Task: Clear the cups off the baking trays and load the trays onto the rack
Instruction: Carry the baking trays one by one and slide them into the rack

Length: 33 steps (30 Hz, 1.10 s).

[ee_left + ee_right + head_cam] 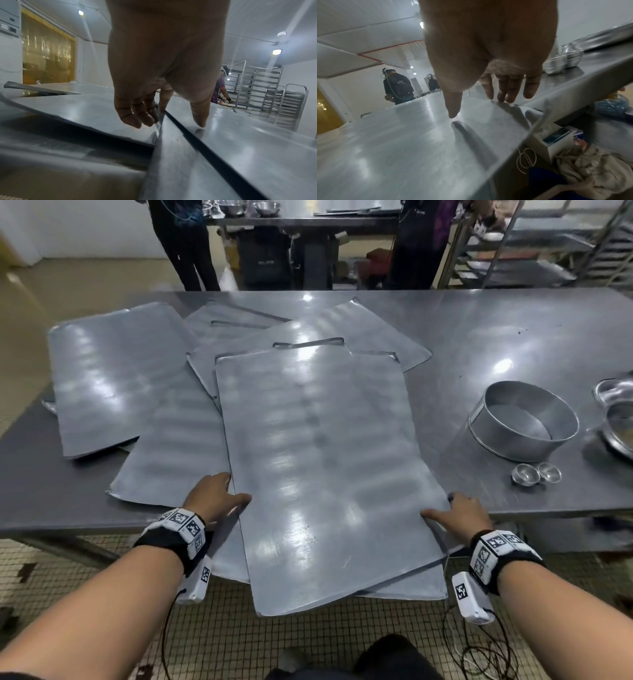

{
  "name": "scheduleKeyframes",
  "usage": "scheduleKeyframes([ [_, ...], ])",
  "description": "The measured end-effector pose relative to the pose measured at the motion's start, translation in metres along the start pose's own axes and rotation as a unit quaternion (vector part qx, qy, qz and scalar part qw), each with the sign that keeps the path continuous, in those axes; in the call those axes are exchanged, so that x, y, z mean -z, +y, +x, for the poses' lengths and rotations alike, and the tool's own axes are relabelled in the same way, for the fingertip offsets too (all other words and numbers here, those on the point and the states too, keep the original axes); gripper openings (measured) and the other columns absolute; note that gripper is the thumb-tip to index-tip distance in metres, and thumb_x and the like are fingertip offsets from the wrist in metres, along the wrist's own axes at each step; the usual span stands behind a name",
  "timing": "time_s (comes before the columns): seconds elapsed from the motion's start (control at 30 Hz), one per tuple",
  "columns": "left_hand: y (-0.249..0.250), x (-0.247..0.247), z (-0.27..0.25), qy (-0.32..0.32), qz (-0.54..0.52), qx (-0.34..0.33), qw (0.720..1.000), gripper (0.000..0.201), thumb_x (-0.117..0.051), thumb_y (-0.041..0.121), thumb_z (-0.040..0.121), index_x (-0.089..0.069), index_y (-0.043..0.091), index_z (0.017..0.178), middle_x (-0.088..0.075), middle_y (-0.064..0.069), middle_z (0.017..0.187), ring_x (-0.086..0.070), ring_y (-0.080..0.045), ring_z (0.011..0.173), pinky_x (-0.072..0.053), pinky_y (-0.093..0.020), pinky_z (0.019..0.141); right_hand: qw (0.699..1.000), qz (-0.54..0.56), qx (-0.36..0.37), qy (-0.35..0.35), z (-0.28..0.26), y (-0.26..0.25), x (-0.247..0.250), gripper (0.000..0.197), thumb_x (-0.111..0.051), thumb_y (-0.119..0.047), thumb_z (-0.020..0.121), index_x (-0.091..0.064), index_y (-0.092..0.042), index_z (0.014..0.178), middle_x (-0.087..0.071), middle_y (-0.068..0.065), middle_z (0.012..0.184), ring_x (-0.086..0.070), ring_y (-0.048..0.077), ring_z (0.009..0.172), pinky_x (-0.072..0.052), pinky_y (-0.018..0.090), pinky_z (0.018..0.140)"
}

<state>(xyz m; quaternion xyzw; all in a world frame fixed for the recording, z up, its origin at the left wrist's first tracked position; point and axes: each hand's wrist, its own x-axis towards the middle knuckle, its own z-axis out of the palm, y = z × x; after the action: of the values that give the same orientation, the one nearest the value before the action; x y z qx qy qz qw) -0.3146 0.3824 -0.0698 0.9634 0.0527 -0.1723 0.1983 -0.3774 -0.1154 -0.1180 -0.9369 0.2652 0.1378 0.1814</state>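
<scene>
Several flat metal baking trays lie overlapped on the steel table [479,337]. The top tray [318,457] is bare and juts over the near table edge, with another tray [411,587] under it. My left hand [222,494] is at its left edge, thumb laid on top, loose fingers [135,119] hanging over the lower tray [85,108]. My right hand [448,508] is at the right edge, thumb [453,108] on the tray surface [402,142], fingertips touching the rim. Two small metal cups [536,474] sit on the table to the right.
A round cake tin [524,419] and metal bowls [616,412] stand at the right of the table. Tray racks [548,244] [267,92] stand beyond the table at the back right. Two people [188,244] stand behind it. Cloth and boxes [582,155] lie under the table.
</scene>
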Motion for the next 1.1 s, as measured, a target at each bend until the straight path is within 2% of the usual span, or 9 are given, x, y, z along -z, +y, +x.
scheduleKeyframes([
  [0.07, 0.004, 0.003, 0.002, 0.0, -0.011, 0.008, 1.0, 0.079, -0.071, 0.061, 0.074, -0.057, 0.006, 0.129, -0.06, -0.016, 0.131, -0.056, -0.033, 0.118, -0.046, -0.041, 0.098, 1.0, -0.012, 0.014, -0.001, 0.009, -0.008, 0.003, 0.088, -0.069, -0.073, 0.065, -0.056, -0.014, 0.129, -0.059, 0.018, 0.129, -0.054, 0.037, 0.12, -0.048, 0.046, 0.098],
  [0.13, 0.005, 0.006, 0.009, 0.0, -0.032, 0.015, 0.999, 0.074, -0.068, 0.065, 0.063, -0.056, 0.011, 0.113, -0.058, -0.015, 0.115, -0.055, -0.029, 0.105, -0.046, -0.041, 0.095, 0.999, -0.027, 0.022, -0.008, 0.022, -0.017, 0.005, 0.078, -0.068, -0.071, 0.068, -0.059, -0.016, 0.122, -0.061, 0.016, 0.123, -0.056, 0.037, 0.115, -0.049, 0.044, 0.093],
  [0.23, 0.004, 0.009, 0.027, 0.006, -0.049, 0.032, 0.998, 0.079, -0.074, 0.057, 0.076, -0.056, 0.004, 0.133, -0.059, -0.018, 0.134, -0.056, -0.034, 0.12, -0.046, -0.042, 0.101, 0.998, -0.03, 0.051, -0.026, 0.042, -0.037, 0.012, 0.057, -0.067, -0.068, 0.068, -0.058, -0.018, 0.093, -0.064, 0.013, 0.101, -0.061, 0.035, 0.102, -0.05, 0.041, 0.083],
  [0.3, 0.005, 0.011, 0.037, 0.01, -0.059, 0.041, 0.997, 0.079, -0.072, 0.06, 0.077, -0.059, 0.003, 0.129, -0.062, -0.018, 0.132, -0.059, -0.034, 0.117, -0.048, -0.04, 0.097, 0.996, -0.023, 0.076, -0.035, 0.056, -0.054, 0.018, 0.047, -0.071, -0.06, 0.075, -0.052, -0.017, 0.08, -0.062, 0.01, 0.088, -0.062, 0.033, 0.093, -0.048, 0.039, 0.078],
  [0.63, 0.017, 0.02, 0.1, 0.024, -0.135, 0.098, 0.986, 0.041, -0.077, 0.048, 0.081, -0.066, 0.013, 0.098, -0.069, -0.003, 0.094, -0.064, -0.024, 0.089, -0.046, -0.03, 0.074, 0.99, -0.022, 0.127, -0.051, 0.151, -0.131, 0.043, 0.04, -0.075, -0.047, 0.08, -0.055, -0.012, 0.077, -0.062, 0.014, 0.083, -0.061, 0.033, 0.083, -0.04, 0.035, 0.066],
  [0.77, 0.019, 0.025, 0.127, 0.039, -0.144, 0.13, 0.98, 0.049, -0.077, 0.053, 0.076, -0.062, 0.012, 0.099, -0.066, -0.003, 0.095, -0.063, -0.024, 0.088, -0.044, -0.03, 0.069, 0.989, -0.024, 0.139, -0.05, 0.184, -0.157, 0.054, 0.04, -0.075, -0.043, 0.082, -0.06, -0.007, 0.089, -0.062, 0.017, 0.089, -0.06, 0.033, 0.084, -0.041, 0.034, 0.067],
  [0.9, 0.023, 0.028, 0.142, 0.062, -0.163, 0.137, 0.975, 0.039, -0.078, 0.045, 0.076, -0.066, 0.017, 0.101, -0.068, 0.002, 0.095, -0.064, -0.023, 0.09, -0.046, -0.029, 0.072, 0.986, 0.003, 0.159, -0.049, 0.208, -0.184, 0.055, 0.039, -0.075, -0.039, 0.083, -0.056, -0.005, 0.081, -0.06, 0.015, 0.08, -0.062, 0.036, 0.082, -0.039, 0.037, 0.059],
  [1.0, 0.026, 0.027, 0.144, 0.074, -0.173, 0.142, 0.972, 0.036, -0.079, 0.041, 0.078, -0.065, 0.017, 0.101, -0.067, 0.004, 0.092, -0.065, -0.021, 0.089, -0.045, -0.028, 0.065, 0.985, 0.029, 0.161, -0.058, 0.217, -0.199, 0.051, 0.05, -0.076, -0.035, 0.084, -0.061, 0.003, 0.113, -0.065, 0.022, 0.107, -0.062, 0.039, 0.1, -0.049, 0.042, 0.081],
  [1.1, 0.029, 0.028, 0.141, 0.091, -0.178, 0.148, 0.969, 0.036, -0.079, 0.042, 0.078, -0.062, 0.017, 0.098, -0.066, 0.003, 0.091, -0.063, -0.018, 0.084, -0.045, -0.029, 0.065, 0.986, 0.073, 0.131, -0.074, 0.22, -0.205, 0.048, 0.073, -0.081, -0.031, 0.081, -0.049, 0.0, 0.14, -0.057, 0.021, 0.138, -0.056, 0.037, 0.124, -0.045, 0.04, 0.101],
])
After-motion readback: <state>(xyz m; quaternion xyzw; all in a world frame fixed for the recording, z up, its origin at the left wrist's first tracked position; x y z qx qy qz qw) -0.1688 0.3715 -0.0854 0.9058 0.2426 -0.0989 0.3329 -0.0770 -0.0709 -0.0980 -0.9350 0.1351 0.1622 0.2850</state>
